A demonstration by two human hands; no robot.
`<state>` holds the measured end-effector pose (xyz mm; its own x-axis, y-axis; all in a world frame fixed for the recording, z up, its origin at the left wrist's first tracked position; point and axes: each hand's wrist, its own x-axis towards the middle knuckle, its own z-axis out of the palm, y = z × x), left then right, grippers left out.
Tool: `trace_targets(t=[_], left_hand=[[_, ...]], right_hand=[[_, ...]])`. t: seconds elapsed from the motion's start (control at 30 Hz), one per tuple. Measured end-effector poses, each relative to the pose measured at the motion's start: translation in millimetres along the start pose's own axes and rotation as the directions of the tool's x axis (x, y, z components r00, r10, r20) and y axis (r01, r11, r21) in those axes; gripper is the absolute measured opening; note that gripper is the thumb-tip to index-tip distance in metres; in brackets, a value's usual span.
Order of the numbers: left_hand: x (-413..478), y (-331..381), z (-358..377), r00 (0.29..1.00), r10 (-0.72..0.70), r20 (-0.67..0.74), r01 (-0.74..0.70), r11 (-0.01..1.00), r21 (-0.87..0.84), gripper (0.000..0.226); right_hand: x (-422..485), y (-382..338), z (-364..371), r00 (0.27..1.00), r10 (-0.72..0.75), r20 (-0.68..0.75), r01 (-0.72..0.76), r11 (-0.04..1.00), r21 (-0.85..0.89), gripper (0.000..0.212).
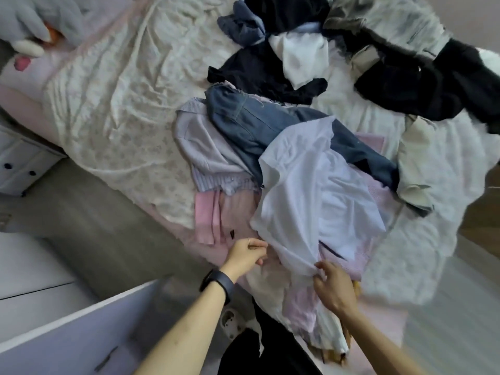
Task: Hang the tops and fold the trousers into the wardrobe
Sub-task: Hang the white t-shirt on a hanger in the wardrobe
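The white shirt (311, 185) lies centre frame on the clothes heaped over the bed (108, 104), overlapping the jeans (243, 117); the right hand (334, 289) pinches its lower hem; the left hand (246, 254) has its fingers (258, 246) curled at the shirt's edge, grip unclear.

A bed with a pale flowery sheet (116, 104), all wrinkled; a soft grey toy (40, 14) sits at its far corner, with a bit of orange on it; a small pink patch (21, 63) shows just under the toy; white drawers (19, 163) with dark round knobs stand beside the bed; the floor (108, 226) there is grey; a white plug strip (230, 322) lies on it; a fluffy white blanket (433, 239) covers the other side.
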<state>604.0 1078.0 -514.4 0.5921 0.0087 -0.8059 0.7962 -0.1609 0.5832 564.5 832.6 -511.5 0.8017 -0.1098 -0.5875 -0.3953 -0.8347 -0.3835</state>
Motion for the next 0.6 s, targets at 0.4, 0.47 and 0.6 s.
trace_targets(t=[0.4, 0.47, 0.6], left_hand=[[61.0, 61.5, -28.2, 0.892, 0.441, -0.098, -0.284, 0.717, 0.637, 0.05], [89.8, 92.0, -37.2, 0.831, 0.554, -0.058, -0.333, 0.578, 0.745, 0.056], [138.5, 139.6, -35.3, 0.78, 0.611, 0.133, -0.293, 0.169, 0.941, 0.062]], right_hand=[[38.3, -98.8, 30.9, 0.925, -0.377, -0.054, 0.342, 0.885, -0.316, 0.053], [60.1, -117.8, 44.6, 0.933, -0.351, 0.076, 0.354, 0.863, -0.36, 0.057], [95.5, -119.9, 53.7, 0.964, -0.197, 0.179, 0.261, 0.837, -0.481, 0.043]])
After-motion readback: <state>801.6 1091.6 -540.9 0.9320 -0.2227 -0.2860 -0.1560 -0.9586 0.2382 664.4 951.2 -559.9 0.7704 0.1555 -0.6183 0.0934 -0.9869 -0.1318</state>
